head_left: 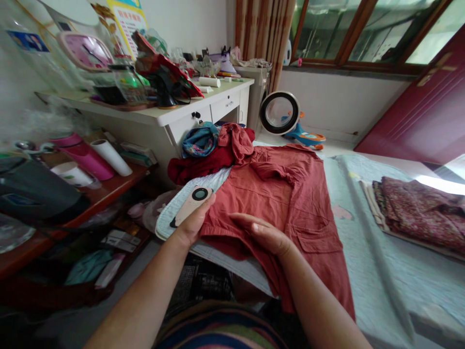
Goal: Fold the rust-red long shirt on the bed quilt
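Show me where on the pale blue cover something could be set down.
The pale blue cover shows bare between the red garment and the folded patterned cloth, and again on that cloth's near side. It is crowded further left: phone, left hand, right hand, bunched dark red cloth.

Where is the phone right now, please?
In the head view, left of centre, the phone lies on the pale quilted cover, beside the left hand, left of the red garment.

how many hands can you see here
2: the left hand is beside the phone, and the right hand is over the red garment.
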`<state>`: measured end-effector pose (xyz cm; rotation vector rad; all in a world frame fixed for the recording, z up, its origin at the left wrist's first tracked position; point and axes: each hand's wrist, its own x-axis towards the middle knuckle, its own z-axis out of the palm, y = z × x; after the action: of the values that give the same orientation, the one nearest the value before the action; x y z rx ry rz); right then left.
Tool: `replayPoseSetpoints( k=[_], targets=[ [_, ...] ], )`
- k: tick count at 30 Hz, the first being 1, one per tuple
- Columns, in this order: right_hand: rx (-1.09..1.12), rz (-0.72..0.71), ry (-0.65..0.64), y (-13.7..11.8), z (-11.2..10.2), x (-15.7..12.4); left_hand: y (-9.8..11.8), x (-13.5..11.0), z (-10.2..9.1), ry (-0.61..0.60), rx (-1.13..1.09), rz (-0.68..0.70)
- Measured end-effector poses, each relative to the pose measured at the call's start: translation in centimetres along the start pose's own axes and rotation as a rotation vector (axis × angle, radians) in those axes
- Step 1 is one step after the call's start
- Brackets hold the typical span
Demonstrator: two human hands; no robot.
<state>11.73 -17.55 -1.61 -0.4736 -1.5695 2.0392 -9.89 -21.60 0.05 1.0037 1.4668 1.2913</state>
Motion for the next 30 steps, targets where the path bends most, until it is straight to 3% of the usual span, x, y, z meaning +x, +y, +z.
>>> replayPoseSetpoints(
  k=[2,4,8,11,14,16,18,20,22,25,30],
  targets=[
    [-0.009,0.004,0.036,0.3,-0.1,0.2,0.2,0.4,-0.5,-0.089,0.052,-0.026],
    [-0.029,-0.030,0.183,0.7,-0.6,0.6,0.3,0.5,-1.0,-0.196,0.143,-0.049],
    [-0.378,-0.196,0.469,1.9,-1.7,1.2,0.2,0.2,-2.1,-0.210,0.254,-0.044],
    [-0.713,-0.236,0.360,2.6,-1.9,1.3,-0.1,-0.1,-2.9,-0.179,0.358,-0.038],
    [-1.028,-0.120,0.131,2.7,-1.3,1.2,-0.4,-0.6,-3.3,-0.142,0.643,0.025],
    [-1.184,-0.037,0.043,2.5,-0.7,1.1,-0.2,-1.0,-3.0,-0.053,0.886,0.074],
    [-1.272,0.007,0.001,2.4,-0.3,1.0,0.2,-1.2,-2.3,0.076,1.060,0.191],
    [-1.312,0.023,-0.025,2.2,0.0,0.9,0.6,-1.2,-1.4,0.094,1.100,0.364],
    [-1.319,0.026,-0.045,2.1,0.0,0.8,0.7,-0.8,-0.4,-0.080,1.036,0.464],
    [-1.265,0.019,-0.070,1.8,-0.4,0.7,0.1,0.1,0.5,-0.393,0.925,0.409],
    [-1.049,-0.110,0.046,0.8,-0.6,0.4,0.1,0.0,0.0,-0.553,0.877,0.320]
  ],
)
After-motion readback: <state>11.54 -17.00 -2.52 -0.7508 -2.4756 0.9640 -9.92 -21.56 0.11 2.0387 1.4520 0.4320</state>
